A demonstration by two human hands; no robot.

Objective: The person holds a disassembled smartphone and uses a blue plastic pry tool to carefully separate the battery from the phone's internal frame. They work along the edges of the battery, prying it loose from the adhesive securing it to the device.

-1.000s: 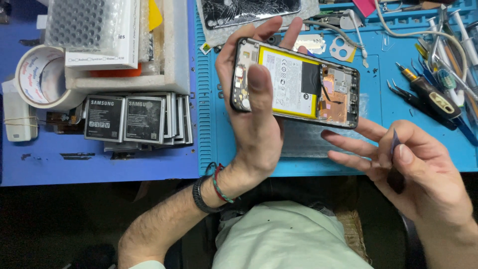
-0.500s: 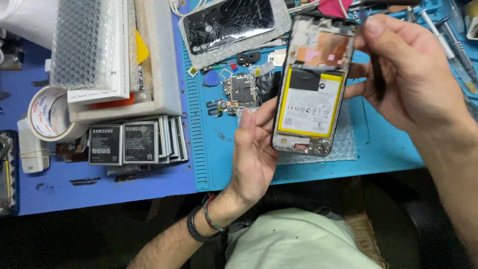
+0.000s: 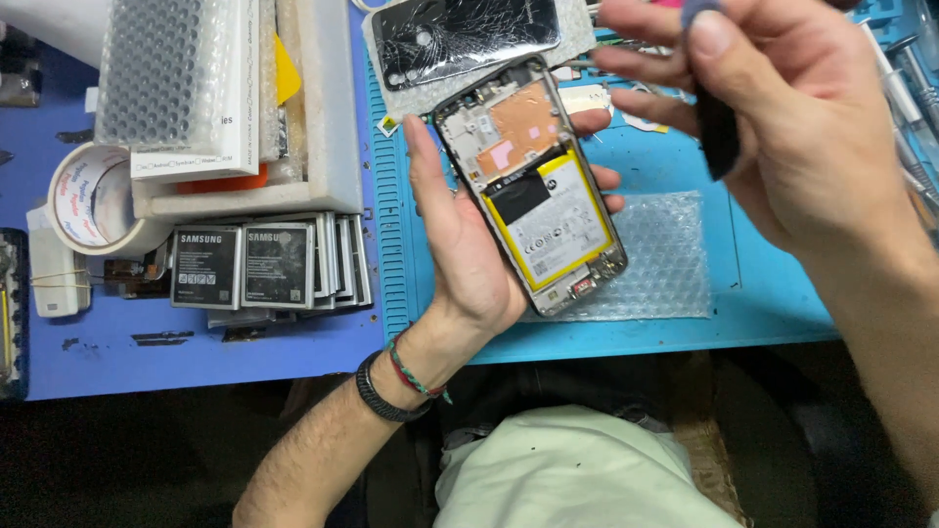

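Note:
My left hand (image 3: pixel 460 244) cradles an opened phone (image 3: pixel 533 186) with its back cover off; a white and yellow battery and a copper-coloured shield show inside. It is held above a blue work mat (image 3: pixel 763 284). My right hand (image 3: pixel 782 108) hovers up and to the right of the phone, fingers pinched on a thin dark tool (image 3: pixel 717 127). A cracked black back cover (image 3: pixel 465 34) lies on the mat behind the phone.
A sheet of bubble wrap (image 3: pixel 665 259) lies on the mat under the phone. Several loose phone batteries (image 3: pixel 264 264) are fanned out at the left, beside a tape roll (image 3: pixel 93 200) and stacked boxes (image 3: pixel 196 88). Tools (image 3: pixel 905 78) lie at the far right.
The phone has turned in my left hand and tilted, its top now pointing up-left. My right hand rose from low right to above the phone, holding the dark tool.

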